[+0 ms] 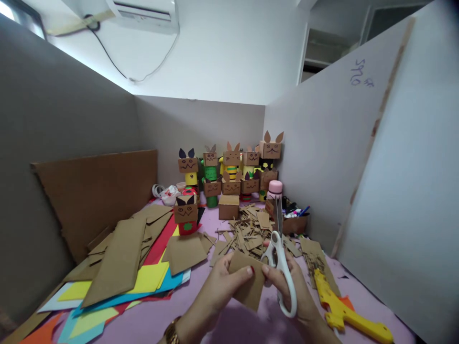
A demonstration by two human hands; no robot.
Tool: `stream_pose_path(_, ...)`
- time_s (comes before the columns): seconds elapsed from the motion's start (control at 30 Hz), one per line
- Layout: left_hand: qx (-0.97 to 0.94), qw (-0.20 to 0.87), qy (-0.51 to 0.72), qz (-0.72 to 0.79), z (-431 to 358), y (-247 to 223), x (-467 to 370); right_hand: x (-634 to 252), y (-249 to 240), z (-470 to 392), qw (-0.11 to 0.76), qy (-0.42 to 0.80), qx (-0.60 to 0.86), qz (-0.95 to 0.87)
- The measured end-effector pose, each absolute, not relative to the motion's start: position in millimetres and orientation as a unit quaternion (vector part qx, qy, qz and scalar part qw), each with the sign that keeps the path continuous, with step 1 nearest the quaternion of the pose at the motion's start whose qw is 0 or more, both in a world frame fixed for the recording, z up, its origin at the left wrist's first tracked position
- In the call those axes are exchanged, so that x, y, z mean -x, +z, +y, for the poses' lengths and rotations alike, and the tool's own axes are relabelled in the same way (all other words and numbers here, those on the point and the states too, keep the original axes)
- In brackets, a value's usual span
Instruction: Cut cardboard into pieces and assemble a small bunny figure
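Note:
Between my hands is a small brown cardboard piece [248, 282]. My left hand [220, 289] pinches it from the left, thumb on top. White-handled scissors [286, 282] hang in my right hand [297, 291], blades pointing up and away; the thumb of that hand also touches the cardboard's right edge. Behind my hands spreads a heap of cardboard scraps [251, 229]. Square cardboard pieces [186, 253] lie left of my left hand. Farther back stand several cardboard-headed animal figures with pointed ears, one in front on a red base [187, 227], beside a plain cardboard box [228, 208].
A yellow glue gun [349, 315] lies at the front right, near a stained cardboard strip [317, 258]. Coloured paper sheets [147, 279] and large cardboard pieces [114, 260] cover the left. A pink-lidded bottle [275, 187] and a box of pens [296, 223] stand by the right partition [315, 157].

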State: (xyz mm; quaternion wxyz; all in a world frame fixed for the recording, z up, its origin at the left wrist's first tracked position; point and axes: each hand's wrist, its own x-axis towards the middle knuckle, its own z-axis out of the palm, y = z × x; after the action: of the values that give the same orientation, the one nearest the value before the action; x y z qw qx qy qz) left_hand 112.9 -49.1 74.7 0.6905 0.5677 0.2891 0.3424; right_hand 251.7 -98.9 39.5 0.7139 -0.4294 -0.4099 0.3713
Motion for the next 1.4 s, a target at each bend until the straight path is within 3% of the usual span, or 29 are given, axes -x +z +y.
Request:
stream_pose_path(0.67,-0.577,0.685,0.318,0.311,-39,78,-101,-248,30,-100,0.676,0.425,0.416,-0.434)
stream_pose_path(1.0,-0.349,0.784,0.432,0.276,-56,58,-127,-244,34,-95,0.756,0.281,0.480,-0.344)
stream_pose_path(1.2,-0.418,0.721,0.439,0.334,-58,42,-130,-240,39,-98,0.723,0.324,0.482,-0.375)
stream_pose_path(1.4,-0.431,0.657,0.520,0.335,-46,61,-118,-238,29,-98,0.674,0.350,0.484,-0.434)
